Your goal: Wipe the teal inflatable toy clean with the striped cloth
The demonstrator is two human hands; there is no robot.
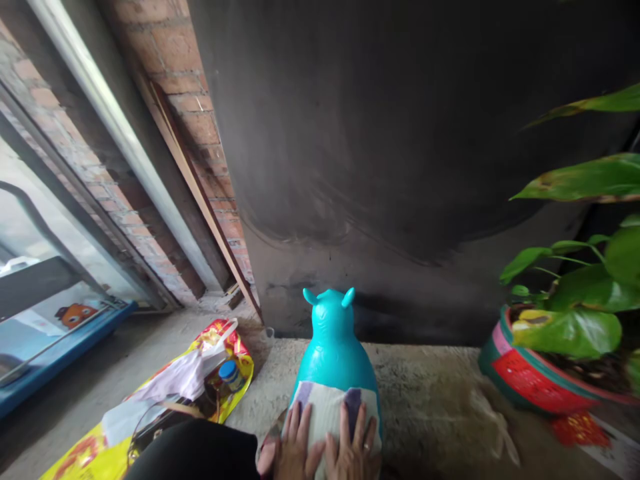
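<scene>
A turquoise animal-shaped bouncy toy stands on the concrete floor, its two small ears pointing at the dark wall. Over its back lies a whitish cloth with purple patches. My left hand rests flat on the cloth, fingers stretched toward the toy's head. Beside it my right hand, with a ring on one finger, presses on the same cloth with its fingers spread. Both wrists run out of the bottom edge. The toy's lower part is hidden.
On the left, a yellow and red plastic sheet holds a white cloth and a blue-lidded jar. A potted plant stands at right. A dark board rises ahead. My dark-clothed leg shows at lower left.
</scene>
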